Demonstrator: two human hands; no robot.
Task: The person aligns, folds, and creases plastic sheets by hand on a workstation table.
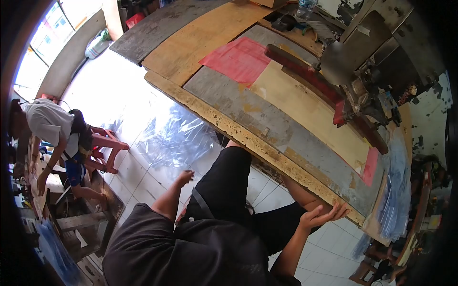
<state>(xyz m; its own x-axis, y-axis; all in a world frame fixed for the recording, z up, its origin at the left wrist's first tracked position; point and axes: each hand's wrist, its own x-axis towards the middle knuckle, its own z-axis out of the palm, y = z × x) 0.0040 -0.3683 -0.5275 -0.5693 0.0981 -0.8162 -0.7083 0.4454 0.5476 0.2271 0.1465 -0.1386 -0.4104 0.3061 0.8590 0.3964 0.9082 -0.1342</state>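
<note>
My left hand (184, 177) hangs in the air beside my left thigh, fingers loosely bent and slightly apart, with nothing visible in it. Beyond it, a pile of clear plastic sheets (176, 136) lies on the white tiled floor. At the near right corner of the worktable (214, 95), my right hand (324, 217) rests against the worn board edge with its fingers stretched out. On the tabletop stands a machine with a long red bar (310, 81), over a pale yellow strip (300, 105). Red sheeting (238, 59) covers part of the surface.
More clear plastic bags (395, 190) hang at the table's right end. On the left, another person (52, 124) leans over a bench by a red plastic stool (107, 145). A plastic bottle (305, 7) and loose items sit at the table's back.
</note>
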